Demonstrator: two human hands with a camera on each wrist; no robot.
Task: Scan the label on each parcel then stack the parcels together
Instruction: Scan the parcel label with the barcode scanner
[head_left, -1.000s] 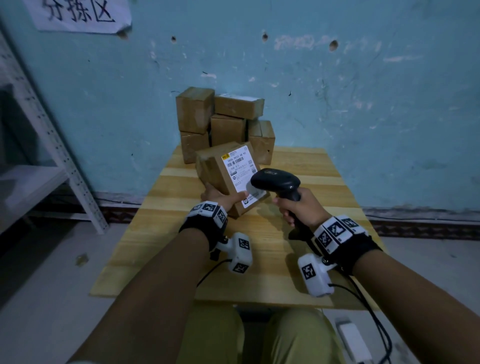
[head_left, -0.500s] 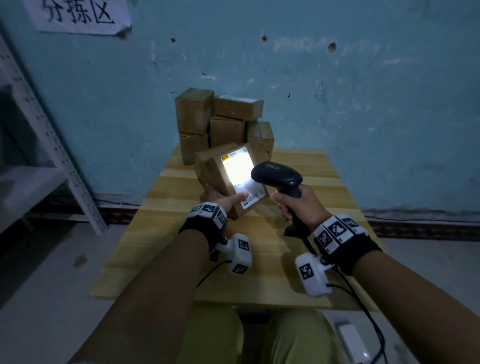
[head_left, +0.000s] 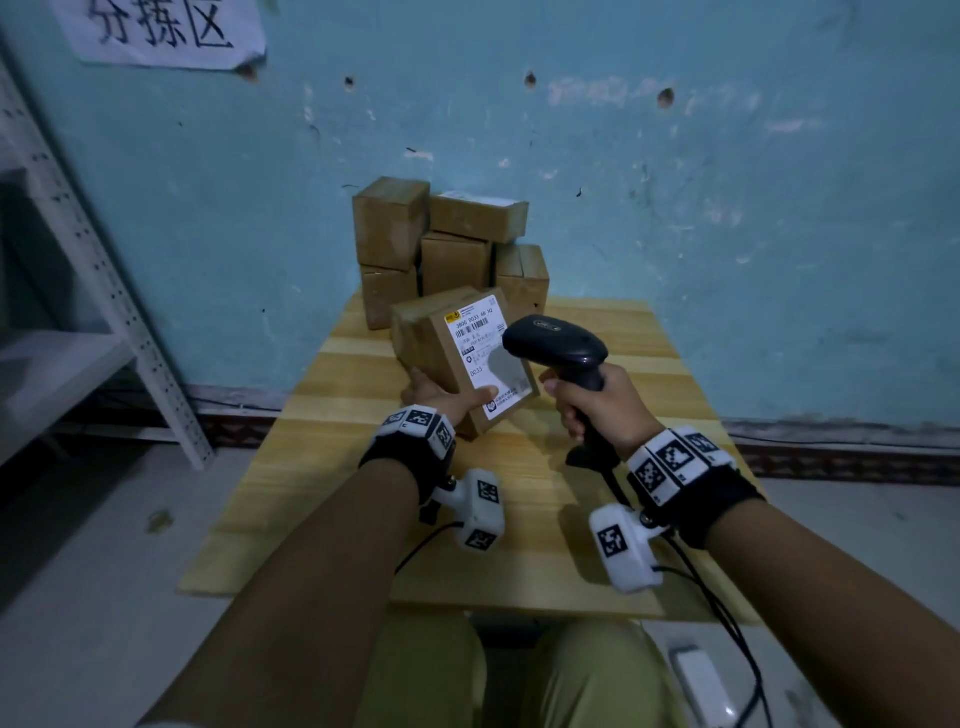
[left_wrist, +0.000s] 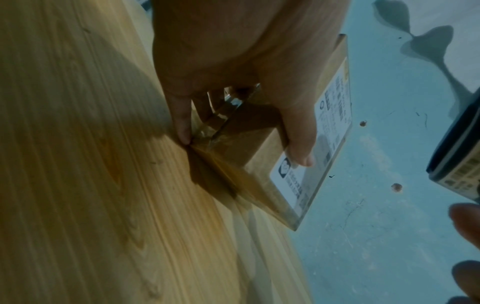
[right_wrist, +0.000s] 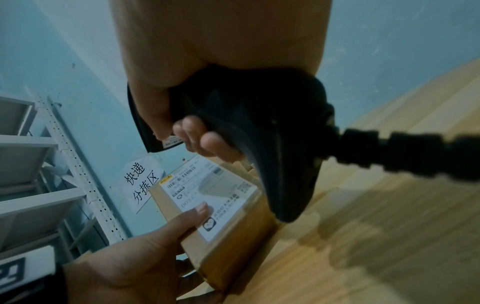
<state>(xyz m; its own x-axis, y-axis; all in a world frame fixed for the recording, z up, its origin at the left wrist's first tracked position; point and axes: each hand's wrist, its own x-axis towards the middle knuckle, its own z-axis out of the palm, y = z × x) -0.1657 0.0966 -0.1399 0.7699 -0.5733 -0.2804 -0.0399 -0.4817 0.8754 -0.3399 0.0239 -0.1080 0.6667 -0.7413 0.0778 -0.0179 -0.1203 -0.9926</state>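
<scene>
The left hand (head_left: 441, 397) grips a brown cardboard parcel (head_left: 441, 348) tilted on one lower corner on the pale wooden worktop (head_left: 519, 519); its thumb lies across the lower part of the white printed shipping label (head_left: 488, 353), while its other fingers (left_wrist: 182, 123) curl behind the box. The right hand (head_left: 597, 405), forearm reaching in from the lower right, has all its fingers wrapped round the handle of a black pistol-grip barcode scanner (head_left: 556, 343), whose head points at the label from just beside it. A stack of brown cardboard parcels (head_left: 447, 249) stands behind, against the blue wall (head_left: 727, 208).
</scene>
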